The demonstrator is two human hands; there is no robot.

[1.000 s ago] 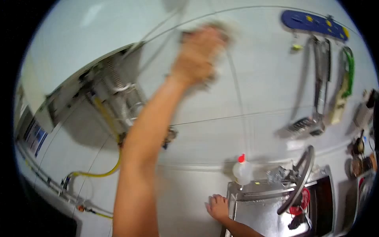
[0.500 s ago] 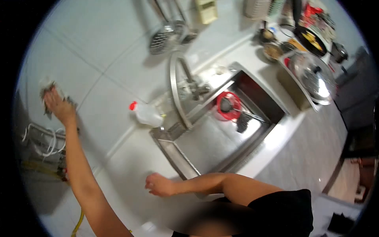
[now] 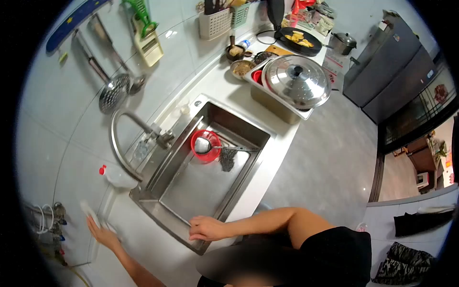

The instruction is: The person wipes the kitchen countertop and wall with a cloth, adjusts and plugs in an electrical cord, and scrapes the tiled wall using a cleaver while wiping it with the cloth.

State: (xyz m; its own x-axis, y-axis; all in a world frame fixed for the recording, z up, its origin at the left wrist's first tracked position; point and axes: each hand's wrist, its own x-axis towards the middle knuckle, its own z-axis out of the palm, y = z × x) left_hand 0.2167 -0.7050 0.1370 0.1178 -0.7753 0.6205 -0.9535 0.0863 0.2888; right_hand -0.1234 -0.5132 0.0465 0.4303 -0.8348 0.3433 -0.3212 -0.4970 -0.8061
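Note:
My left hand presses a pale cloth against the lower wall tiles, left of the counter; the hand and cloth are slightly blurred. At the near-left corner of the steel sink, my right hand is closed, its fingers curled and nothing visible in them. In the sink lies a red basin with a ladle in it. Beside the basin is a dark scouring pad. A clear bottle with a red cap lies behind the sink, near the curved faucet.
A slotted skimmer and a grater hang on the wall. Beyond the sink, a steel container carries a lidded pan. Farther back are a frying pan with food and a pot. Pipes run at lower left.
The view has swung right. My left hand has come down the wall with the cloth, closer to the counter. My right hand has moved from over the counter to the sink's corner.

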